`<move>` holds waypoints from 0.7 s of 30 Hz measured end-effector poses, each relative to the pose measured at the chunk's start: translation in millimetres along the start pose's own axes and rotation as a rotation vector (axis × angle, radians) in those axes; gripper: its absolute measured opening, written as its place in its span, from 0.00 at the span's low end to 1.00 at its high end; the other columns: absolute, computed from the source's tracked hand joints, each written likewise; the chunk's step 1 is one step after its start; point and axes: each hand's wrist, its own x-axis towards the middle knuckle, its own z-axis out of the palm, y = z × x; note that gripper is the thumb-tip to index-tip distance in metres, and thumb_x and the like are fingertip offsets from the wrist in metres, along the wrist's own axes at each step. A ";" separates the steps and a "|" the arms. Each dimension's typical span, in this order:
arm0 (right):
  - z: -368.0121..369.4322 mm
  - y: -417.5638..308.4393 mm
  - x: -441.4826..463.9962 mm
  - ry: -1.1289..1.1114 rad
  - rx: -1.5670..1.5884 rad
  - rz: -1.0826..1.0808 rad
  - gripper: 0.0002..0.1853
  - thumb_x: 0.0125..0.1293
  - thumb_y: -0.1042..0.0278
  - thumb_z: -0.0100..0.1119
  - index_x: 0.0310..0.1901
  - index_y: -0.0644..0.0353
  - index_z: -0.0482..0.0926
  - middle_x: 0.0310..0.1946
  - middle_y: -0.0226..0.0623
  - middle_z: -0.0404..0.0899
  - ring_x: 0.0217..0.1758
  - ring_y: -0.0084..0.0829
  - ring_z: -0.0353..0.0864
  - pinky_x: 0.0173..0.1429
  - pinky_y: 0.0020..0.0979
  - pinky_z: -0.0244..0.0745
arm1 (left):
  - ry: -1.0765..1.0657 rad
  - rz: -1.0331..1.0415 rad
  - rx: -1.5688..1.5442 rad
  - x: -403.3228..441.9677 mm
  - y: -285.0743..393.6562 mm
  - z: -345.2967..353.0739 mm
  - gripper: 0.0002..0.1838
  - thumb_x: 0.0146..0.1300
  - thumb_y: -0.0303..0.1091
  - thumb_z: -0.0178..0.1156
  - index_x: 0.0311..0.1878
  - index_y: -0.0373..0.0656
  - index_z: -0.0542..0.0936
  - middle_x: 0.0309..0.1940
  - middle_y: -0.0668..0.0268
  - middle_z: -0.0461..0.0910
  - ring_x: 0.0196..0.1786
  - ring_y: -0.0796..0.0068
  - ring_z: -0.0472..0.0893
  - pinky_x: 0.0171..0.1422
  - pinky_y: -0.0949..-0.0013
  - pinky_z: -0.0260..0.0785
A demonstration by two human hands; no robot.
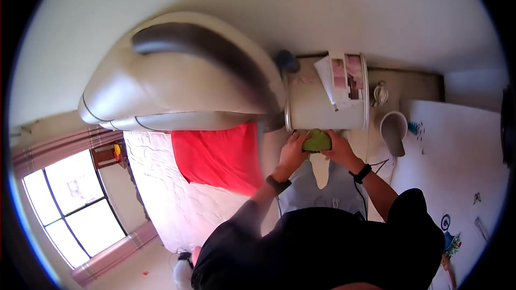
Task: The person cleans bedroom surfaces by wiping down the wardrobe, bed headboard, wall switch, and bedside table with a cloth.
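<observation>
Between my two hands is a small green rounded item (317, 141), perhaps cloth or a pouch; its exact kind I cannot make out. My left hand (293, 151) grips its left side with the fingers curled in. On the opposite side my right hand (341, 148) closes on it the same way. Both hands are in front of the near edge of a pale bedside cabinet (317, 113). Dark bands circle both wrists.
Papers and a printed picture sheet (346, 78) lie on the cabinet, with a dark round object (287, 61) at its far left corner. Left is a bed (156, 182) with red cloth (217, 156). A bin (394, 129) and coiled cable (380, 94) are right.
</observation>
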 end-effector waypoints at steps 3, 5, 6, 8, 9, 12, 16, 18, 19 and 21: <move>-15.3 -82.8 -3.2 0.042 -0.207 -0.149 0.33 0.52 0.65 0.71 0.60 0.59 0.68 0.49 0.50 0.79 0.51 0.52 0.80 0.52 0.44 0.76 | 0.064 0.086 -0.003 -9.7 42.5 -84.7 0.30 0.42 0.23 0.69 0.54 0.48 0.77 0.46 0.61 0.75 0.51 0.53 0.77 0.52 0.57 0.75; -21.3 -130.3 -2.5 0.094 -0.349 -0.242 0.35 0.51 0.66 0.71 0.61 0.58 0.67 0.50 0.49 0.79 0.51 0.52 0.80 0.52 0.44 0.77 | 0.070 0.135 -0.025 -13.4 38.5 -115.4 0.32 0.42 0.23 0.69 0.55 0.48 0.77 0.46 0.61 0.75 0.50 0.53 0.78 0.51 0.57 0.75; -22.6 -156.0 -4.0 0.108 -0.386 -0.276 0.35 0.51 0.68 0.70 0.61 0.58 0.68 0.50 0.49 0.79 0.51 0.52 0.80 0.52 0.43 0.77 | 0.115 0.179 -0.065 -15.9 36.3 -130.8 0.31 0.42 0.23 0.69 0.55 0.47 0.77 0.45 0.61 0.75 0.50 0.53 0.78 0.51 0.57 0.74; -19.0 -202.2 -1.6 0.107 -0.447 -0.325 0.35 0.49 0.72 0.70 0.62 0.57 0.68 0.50 0.50 0.79 0.53 0.52 0.80 0.53 0.43 0.76 | 0.192 0.235 -0.151 -23.8 31.9 -161.5 0.31 0.42 0.23 0.69 0.55 0.46 0.77 0.45 0.61 0.75 0.50 0.54 0.78 0.51 0.57 0.74; -12.6 -218.4 3.4 0.123 -0.491 -0.366 0.38 0.47 0.72 0.70 0.64 0.55 0.68 0.50 0.49 0.78 0.51 0.53 0.80 0.52 0.43 0.77 | 0.249 0.266 -0.158 -26.2 24.1 -172.7 0.31 0.42 0.23 0.69 0.55 0.45 0.77 0.47 0.61 0.75 0.50 0.53 0.78 0.52 0.57 0.74; 13.0 -287.3 15.0 0.157 -0.568 -0.483 0.39 0.47 0.73 0.70 0.65 0.54 0.68 0.49 0.46 0.77 0.48 0.52 0.80 0.50 0.42 0.77 | 0.415 0.312 -0.193 -39.1 6.4 -223.4 0.32 0.42 0.23 0.69 0.56 0.45 0.77 0.49 0.60 0.75 0.51 0.53 0.78 0.52 0.58 0.74; 62.4 -343.6 52.1 0.293 -0.645 -0.637 0.41 0.46 0.78 0.69 0.66 0.51 0.68 0.49 0.43 0.77 0.47 0.51 0.80 0.48 0.41 0.77 | 0.605 0.249 -0.245 -51.6 -21.2 -275.4 0.33 0.42 0.22 0.69 0.58 0.46 0.76 0.50 0.59 0.75 0.52 0.53 0.77 0.53 0.58 0.73; 87.0 -365.4 75.5 0.332 -0.612 -0.753 0.39 0.47 0.79 0.68 0.65 0.50 0.69 0.51 0.42 0.77 0.49 0.50 0.80 0.48 0.42 0.78 | 0.713 0.212 -0.258 -50.2 -39.3 -293.4 0.32 0.44 0.21 0.67 0.57 0.45 0.76 0.51 0.59 0.75 0.52 0.53 0.77 0.54 0.58 0.73; 98.4 -374.7 88.5 0.343 -0.620 -0.793 0.38 0.47 0.79 0.67 0.64 0.50 0.69 0.51 0.41 0.77 0.49 0.49 0.80 0.48 0.42 0.78 | 0.776 0.196 -0.262 -46.9 -51.6 -298.6 0.31 0.45 0.21 0.67 0.57 0.45 0.76 0.51 0.59 0.75 0.52 0.53 0.77 0.54 0.58 0.73; 117.7 -401.3 109.3 0.383 -0.676 -0.897 0.34 0.51 0.75 0.67 0.62 0.51 0.70 0.48 0.39 0.77 0.47 0.49 0.80 0.46 0.42 0.79 | 0.849 0.129 -0.314 -42.4 -63.2 -313.9 0.27 0.53 0.20 0.63 0.59 0.41 0.74 0.51 0.53 0.74 0.55 0.47 0.74 0.58 0.56 0.69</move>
